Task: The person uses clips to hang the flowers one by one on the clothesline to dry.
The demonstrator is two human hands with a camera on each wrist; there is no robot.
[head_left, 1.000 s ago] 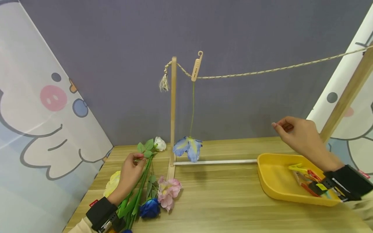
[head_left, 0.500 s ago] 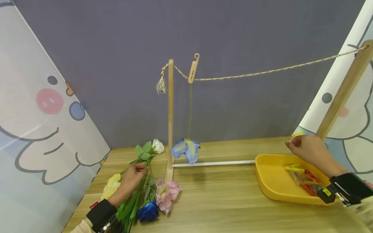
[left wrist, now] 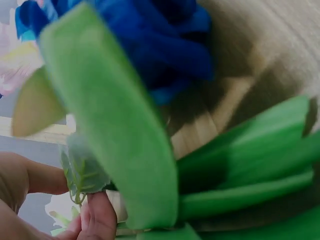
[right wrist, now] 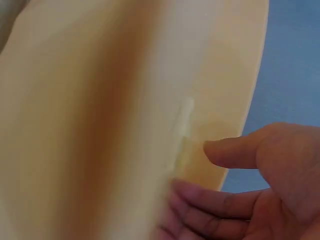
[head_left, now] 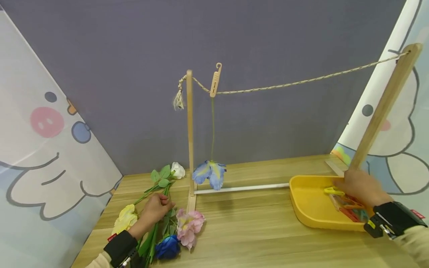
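Note:
My left hand (head_left: 164,204) lies on a bunch of artificial flowers on the wooden table and pinches a green stem (head_left: 157,188) of the white rose (head_left: 177,170). In the left wrist view a leafy sprig (left wrist: 82,170) sits between thumb and finger, with the blue rose (left wrist: 165,40) blurred above. My right hand (head_left: 339,184) hovers over the yellow tray (head_left: 301,208), just above a yellow clothespin (head_left: 333,191). The right wrist view shows this hand's fingers (right wrist: 200,200) loose and holding nothing against the tray wall (right wrist: 100,100).
A blue flower (head_left: 209,173) hangs head down from a beige peg (head_left: 214,80) on a rope (head_left: 301,81) strung between two wooden posts (head_left: 190,130) (head_left: 382,108). Yellow (head_left: 124,217), pink (head_left: 187,225) and blue (head_left: 167,247) flowers lie by my left hand. More clothespins (head_left: 348,208) fill the tray.
My right hand has come down from near the rope to the yellow tray. My left hand has sunk lower onto the stems on the table.

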